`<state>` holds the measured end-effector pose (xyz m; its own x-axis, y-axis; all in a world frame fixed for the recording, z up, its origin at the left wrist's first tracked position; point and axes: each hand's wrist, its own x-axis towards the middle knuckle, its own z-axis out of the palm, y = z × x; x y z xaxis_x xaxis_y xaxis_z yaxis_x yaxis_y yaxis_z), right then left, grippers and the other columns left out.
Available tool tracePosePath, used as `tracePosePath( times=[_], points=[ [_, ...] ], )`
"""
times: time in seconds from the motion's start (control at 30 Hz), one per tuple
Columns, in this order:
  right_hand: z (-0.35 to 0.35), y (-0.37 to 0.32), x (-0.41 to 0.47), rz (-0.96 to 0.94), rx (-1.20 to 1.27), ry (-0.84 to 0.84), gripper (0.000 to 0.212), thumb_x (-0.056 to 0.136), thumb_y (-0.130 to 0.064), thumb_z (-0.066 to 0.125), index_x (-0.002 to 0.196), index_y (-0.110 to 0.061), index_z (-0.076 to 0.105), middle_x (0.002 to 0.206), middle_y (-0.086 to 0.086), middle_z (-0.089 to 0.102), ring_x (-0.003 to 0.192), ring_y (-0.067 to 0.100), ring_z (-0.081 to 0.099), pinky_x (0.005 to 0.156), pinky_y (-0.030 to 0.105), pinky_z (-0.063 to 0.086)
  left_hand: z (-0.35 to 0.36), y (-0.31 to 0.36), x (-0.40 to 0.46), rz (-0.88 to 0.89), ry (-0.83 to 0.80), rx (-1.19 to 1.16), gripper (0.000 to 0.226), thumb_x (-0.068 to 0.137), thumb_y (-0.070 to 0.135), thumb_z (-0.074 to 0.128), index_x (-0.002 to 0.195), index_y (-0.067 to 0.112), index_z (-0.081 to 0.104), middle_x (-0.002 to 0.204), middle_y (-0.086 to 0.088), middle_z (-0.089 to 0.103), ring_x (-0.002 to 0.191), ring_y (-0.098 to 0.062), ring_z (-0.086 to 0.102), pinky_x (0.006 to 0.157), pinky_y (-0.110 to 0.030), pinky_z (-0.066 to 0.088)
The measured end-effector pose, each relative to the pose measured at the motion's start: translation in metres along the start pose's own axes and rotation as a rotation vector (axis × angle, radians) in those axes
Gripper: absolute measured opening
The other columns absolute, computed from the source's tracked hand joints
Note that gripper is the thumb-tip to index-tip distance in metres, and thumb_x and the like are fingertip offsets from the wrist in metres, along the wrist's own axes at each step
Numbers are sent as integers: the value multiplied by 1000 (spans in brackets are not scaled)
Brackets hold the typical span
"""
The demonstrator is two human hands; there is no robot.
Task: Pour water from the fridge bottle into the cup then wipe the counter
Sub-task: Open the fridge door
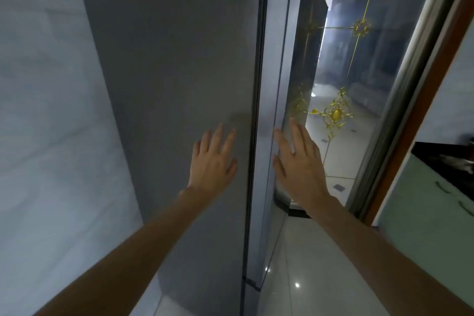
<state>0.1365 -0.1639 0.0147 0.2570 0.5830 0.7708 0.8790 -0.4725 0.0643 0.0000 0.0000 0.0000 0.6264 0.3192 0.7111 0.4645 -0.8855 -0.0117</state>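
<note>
Reaching forward, the left hand (214,159) presses spread fingers flat on the grey fridge (177,79); at 3 o'clock, the right hand (298,161), fingers straight, touches the fridge door (284,59) edge.

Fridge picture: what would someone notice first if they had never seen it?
A tall grey fridge fills the middle, seen from its side. Two open hands reach for it: the left hand lies flat on the side panel, the right hand is at the door's edge. Shiny gold ornaments glint on a glass door behind, right.
</note>
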Motion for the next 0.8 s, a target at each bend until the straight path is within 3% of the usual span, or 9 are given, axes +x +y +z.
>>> tracePosePath(
  times=[0.1,0.23,0.57,0.8],
  points=[
    [20,0,15,-40,-44,65,59,98,-32,41,151,-12,26,156,24,15,144,39,21,108,51,36,23,-5,14,31,23,-65,75,87,30,62,149,16,23,155,-18,29,139,-44,31,104,-55,38],
    [41,4,24,-13,-119,104,59,100,-32,41,152,-13,21,157,23,5,145,38,15,111,52,31,54,-8,23,115,47,-88,69,90,35,43,151,17,18,158,-20,17,144,-42,20,108,-55,36],
    [63,15,22,-85,-202,257,51,99,-30,46,146,-16,34,150,24,21,141,37,25,107,54,36,83,-14,27,146,187,-99,65,96,44,44,151,19,20,157,-16,12,144,-44,15,111,-59,28],
    [63,19,25,-117,-253,284,50,98,-29,46,145,-17,37,149,23,24,140,37,27,112,54,29,83,-15,28,141,189,-122,68,95,45,46,151,21,16,158,-15,11,145,-43,13,111,-60,28]
  ],
)
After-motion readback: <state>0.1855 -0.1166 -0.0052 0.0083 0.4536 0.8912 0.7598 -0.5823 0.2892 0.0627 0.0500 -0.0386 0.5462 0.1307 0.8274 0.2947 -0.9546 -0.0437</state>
